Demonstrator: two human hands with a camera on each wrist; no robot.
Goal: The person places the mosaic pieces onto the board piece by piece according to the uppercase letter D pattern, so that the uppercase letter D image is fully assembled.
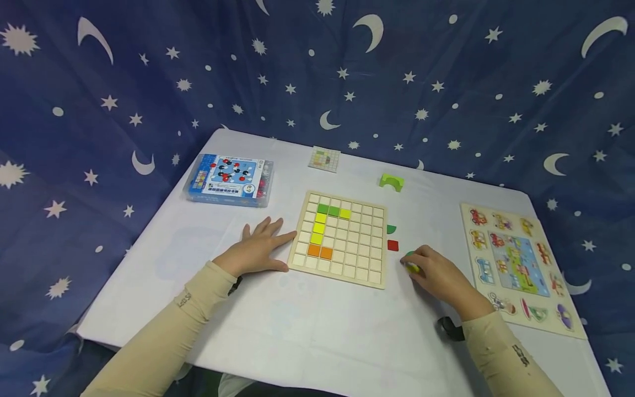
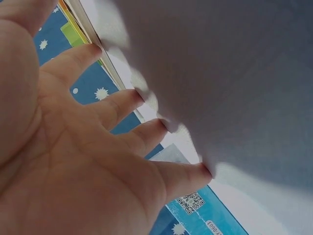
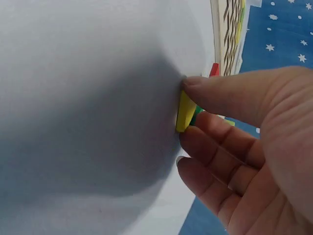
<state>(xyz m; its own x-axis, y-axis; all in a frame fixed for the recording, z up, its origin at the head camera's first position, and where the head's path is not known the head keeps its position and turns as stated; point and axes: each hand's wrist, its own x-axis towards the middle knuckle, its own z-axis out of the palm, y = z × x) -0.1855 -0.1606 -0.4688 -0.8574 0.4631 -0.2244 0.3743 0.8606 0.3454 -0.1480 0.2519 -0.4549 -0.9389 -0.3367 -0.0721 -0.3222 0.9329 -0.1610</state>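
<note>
My left hand [image 1: 258, 248] lies with its fingers spread on the white cloth, the index fingertip at the left edge of a wooden grid board [image 1: 351, 248]. Green, yellow and orange squares form a bracket shape among the board's pale squares. Right of the board, my right hand [image 1: 439, 275] pinches a small yellow block [image 3: 184, 111] between thumb and fingers, close to the cloth. A green piece [image 3: 196, 115] shows just behind it, partly hidden by the fingers. A red square [image 1: 393, 245] and a green rounded piece [image 1: 391, 229] lie by the board's right edge.
A pattern card [image 1: 324, 159] and a light green arch block [image 1: 392, 182] lie beyond the board. At the back left is a plastic case with a molecule picture [image 1: 230, 180]. A vehicle puzzle board [image 1: 521, 270] lies at the right.
</note>
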